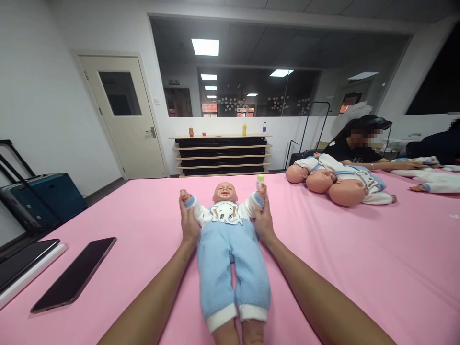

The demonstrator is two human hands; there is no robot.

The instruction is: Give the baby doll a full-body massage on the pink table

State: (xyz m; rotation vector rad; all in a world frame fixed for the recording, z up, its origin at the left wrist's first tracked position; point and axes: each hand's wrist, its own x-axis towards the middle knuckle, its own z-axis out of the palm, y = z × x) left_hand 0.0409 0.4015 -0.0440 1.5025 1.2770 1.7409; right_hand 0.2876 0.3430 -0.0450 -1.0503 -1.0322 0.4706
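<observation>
A baby doll (pixel 230 239) lies on its back on a pink-covered table (pixel 151 211). It wears light blue trousers and a white top with an elephant face, and its arms point up and outward. My left hand (pixel 189 224) is closed around the doll's sleeved arm at the left of the picture. On the other side, my right hand (pixel 265 221) grips the opposite arm near the cuff. Just behind the doll's fist there stands a small bottle with a light green cap (pixel 260 178), its lower part hidden. The doll's feet are cut off by the bottom edge.
Several more dolls (pixel 347 191) lie at the right. Behind them sits a person in black (pixel 355 143) with an arm on the table. A dark phone (pixel 77 273) and a flat black device (pixel 28 258) lie at the left. A blue suitcase (pixel 46 199) stands beyond the left edge.
</observation>
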